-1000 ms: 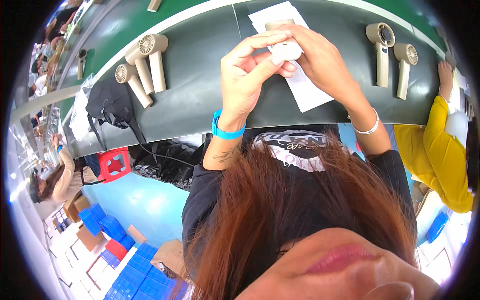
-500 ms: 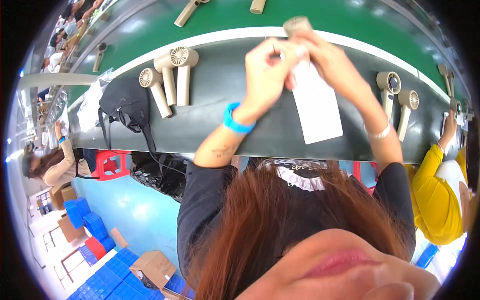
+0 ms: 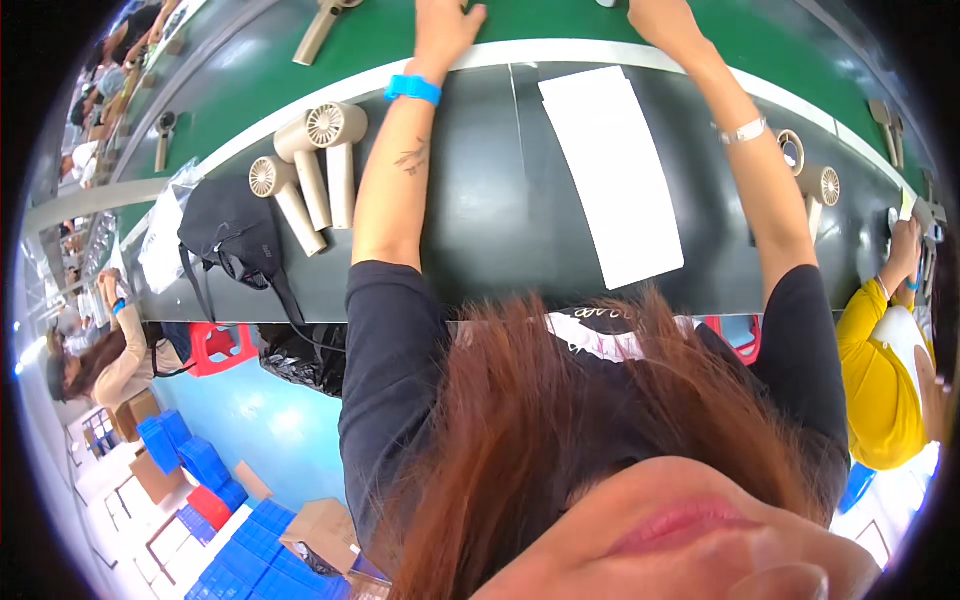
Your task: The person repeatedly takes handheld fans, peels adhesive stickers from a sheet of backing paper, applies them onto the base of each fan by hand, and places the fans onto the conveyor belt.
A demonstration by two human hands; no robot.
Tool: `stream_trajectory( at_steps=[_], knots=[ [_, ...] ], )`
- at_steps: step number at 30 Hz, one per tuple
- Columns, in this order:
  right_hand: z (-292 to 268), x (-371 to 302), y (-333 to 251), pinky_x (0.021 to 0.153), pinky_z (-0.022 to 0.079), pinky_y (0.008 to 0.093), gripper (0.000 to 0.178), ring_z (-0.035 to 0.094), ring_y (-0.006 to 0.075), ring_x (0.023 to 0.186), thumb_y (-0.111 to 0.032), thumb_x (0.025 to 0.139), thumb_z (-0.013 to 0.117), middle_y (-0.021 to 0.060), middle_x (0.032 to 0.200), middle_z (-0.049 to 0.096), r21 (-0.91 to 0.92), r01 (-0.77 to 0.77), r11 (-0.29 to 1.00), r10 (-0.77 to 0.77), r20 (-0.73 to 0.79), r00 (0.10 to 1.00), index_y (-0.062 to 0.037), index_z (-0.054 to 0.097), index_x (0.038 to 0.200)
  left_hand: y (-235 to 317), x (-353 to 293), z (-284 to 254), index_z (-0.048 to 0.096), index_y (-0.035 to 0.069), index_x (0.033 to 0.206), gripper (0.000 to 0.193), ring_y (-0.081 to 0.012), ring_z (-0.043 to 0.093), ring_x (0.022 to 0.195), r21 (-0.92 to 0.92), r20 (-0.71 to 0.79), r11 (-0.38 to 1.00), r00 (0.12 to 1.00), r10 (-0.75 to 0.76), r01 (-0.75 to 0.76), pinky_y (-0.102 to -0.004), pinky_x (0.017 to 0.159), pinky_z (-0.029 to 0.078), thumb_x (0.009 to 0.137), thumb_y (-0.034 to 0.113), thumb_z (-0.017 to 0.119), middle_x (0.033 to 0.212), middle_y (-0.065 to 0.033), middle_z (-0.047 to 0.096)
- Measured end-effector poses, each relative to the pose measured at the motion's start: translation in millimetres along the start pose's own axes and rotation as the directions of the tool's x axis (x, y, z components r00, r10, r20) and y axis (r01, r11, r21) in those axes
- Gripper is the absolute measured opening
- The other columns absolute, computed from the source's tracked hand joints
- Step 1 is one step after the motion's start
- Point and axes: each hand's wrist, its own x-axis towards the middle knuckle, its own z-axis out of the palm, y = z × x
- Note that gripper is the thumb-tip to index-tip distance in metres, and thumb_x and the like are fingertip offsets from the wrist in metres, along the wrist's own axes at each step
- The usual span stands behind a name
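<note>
Over the green belt at the top edge, my left hand [image 3: 447, 32] reaches forward with its thumb stretched away from the palm; its fingertips are cut off. My right hand [image 3: 668, 22] also reaches to the far edge, and its fingers run out of the picture. Beside it, a sliver of a pale object [image 3: 606, 3] shows, too little to name. Between my forearms a small pile of long white cards [image 3: 615, 185] lies on the dark worktop. A beige handheld fan [image 3: 338, 124] lies with two others left of my left forearm. Another handheld fan [image 3: 824, 186] lies right of my right forearm.
A black backpack [image 3: 232, 230] and a clear plastic bag [image 3: 165, 240] sit at the worktop's left. Another fan [image 3: 318, 32] lies on the green belt [image 3: 560, 22]. A person in yellow [image 3: 885, 380] works at my right. Blue crates [image 3: 250, 550] stand on the floor.
My hands, earlier close together around a handheld fan above the white cards, have parted and stretched forward to the belt. That fan is no longer visible. More of the cards shows.
</note>
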Motion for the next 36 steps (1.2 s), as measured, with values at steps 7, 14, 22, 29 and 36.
stream_trajectory(
  at_steps=[7, 14, 22, 29, 36],
  knots=[
    [-59.1, -77.6, -102.5, 0.074, 0.047, 0.0331, 0.018, 0.06, 0.024, 0.08, -0.018, 0.084, 0.058, 0.0106, 0.089, 0.06, 0.467, -0.594, 0.655, 0.278, 0.581, 0.765, -0.0031, 0.062, 0.094, 85.3, 33.2, -57.7, 0.06, 0.001, 0.106, 0.028, -0.0251, 0.059, 0.073, -0.116, -0.175, 0.986, 0.975, -0.138, 0.119, -0.0313, 0.067, 0.047, 0.078, 0.002, 0.063, 0.088, -0.0135, 0.058],
    [-47.9, -92.4, -139.6, 0.076, 0.045, 0.0383, 0.024, 0.055, 0.0297, 0.088, -0.018, 0.084, 0.059, 0.0136, 0.097, 0.055, 0.307, -0.478, 0.823, 0.371, 0.347, 0.862, 0.0007, 0.055, 0.098, 181.1, 7.1, -121.9, 0.057, -0.001, 0.109, 0.03, -0.0121, 0.057, 0.07, -0.451, -0.09, 0.868, 0.958, -0.274, 0.206, -0.0228, 0.058, 0.045, 0.08, -0.002, 0.062, 0.087, -0.0071, 0.055],
    [-45.2, -85.9, -139.5, 0.075, 0.045, 0.0397, 0.016, 0.055, 0.0306, 0.086, -0.01, 0.082, 0.06, 0.013, 0.089, 0.057, 0.332, -0.535, 0.777, 0.395, 0.405, 0.825, -0.0009, 0.055, 0.093, 179.1, -49.7, -126.7, 0.059, 0.001, 0.11, 0.03, -0.008, 0.056, 0.069, -0.367, -0.088, 0.868, 0.916, -0.391, 0.335, -0.0194, 0.054, 0.044, 0.081, 0.005, 0.066, 0.092, -0.006, 0.056],
    [-38.6, -92.8, -136.4, 0.074, 0.044, 0.0398, 0.014, 0.056, 0.0316, 0.083, -0.013, 0.085, 0.056, 0.0142, 0.089, 0.057, 0.375, -0.517, 0.77, 0.408, 0.333, 0.85, -0.0028, 0.052, 0.094, 173.3, -58.4, -119.1, 0.061, 0.003, 0.107, 0.032, -0.008, 0.05, 0.063, -0.328, -0.191, 0.9, 0.913, -0.361, 0.287, -0.019, 0.049, 0.04, 0.077, 0.008, 0.072, 0.087, -0.0048, 0.054],
    [-68.5, -74.9, -143.5, 0.077, 0.044, 0.0378, 0.012, 0.057, 0.0308, 0.083, -0.013, 0.091, 0.048, 0.015, 0.093, 0.057, 0.381, -0.729, 0.569, 0.497, 0.546, 0.674, -0.0022, 0.046, 0.096, 167.0, -65.5, -121.5, 0.06, 0.002, 0.108, 0.035, -0.0089, 0.053, 0.069, -0.302, -0.192, 0.912, 0.919, -0.345, 0.279, -0.0197, 0.054, 0.044, 0.076, 0.006, 0.073, 0.091, -0.0054, 0.056]
  ],
)
